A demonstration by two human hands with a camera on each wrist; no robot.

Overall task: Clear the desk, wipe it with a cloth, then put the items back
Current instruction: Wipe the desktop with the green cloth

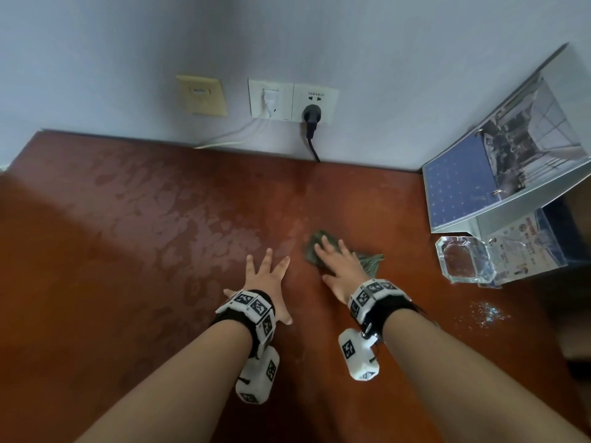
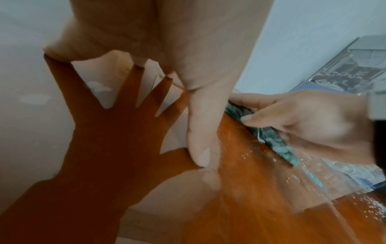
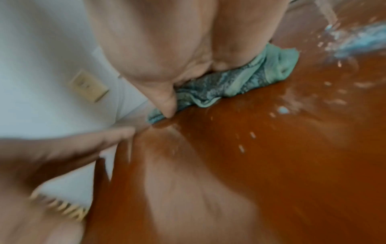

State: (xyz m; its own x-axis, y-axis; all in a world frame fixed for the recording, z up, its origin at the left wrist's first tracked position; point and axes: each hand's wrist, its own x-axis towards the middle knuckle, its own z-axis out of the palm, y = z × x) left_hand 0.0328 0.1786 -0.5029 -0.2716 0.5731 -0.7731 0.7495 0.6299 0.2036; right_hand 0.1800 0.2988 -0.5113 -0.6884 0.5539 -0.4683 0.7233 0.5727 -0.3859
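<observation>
The red-brown desk (image 1: 128, 251) shows patchy wet marks across its left half. My right hand (image 1: 335, 262) lies flat on a crumpled green cloth (image 1: 312, 247) near the desk's middle, fingers straight, pressing it onto the wood. In the right wrist view the cloth (image 3: 250, 77) bunches out from under the palm (image 3: 167, 57). My left hand (image 1: 267, 276) rests spread on the bare wood just left of the cloth, holding nothing. The left wrist view shows that left hand (image 2: 200, 115) with the right hand (image 2: 303, 123) on the cloth (image 2: 269, 133) beside it.
A clear glass ashtray (image 1: 463, 260) and an open blue ring binder (image 1: 479, 187) on a clear stand sit at the right edge. Water droplets (image 1: 486, 314) speckle the wood in front of them. A black plug (image 1: 311, 118) and white cables hang from the wall sockets behind.
</observation>
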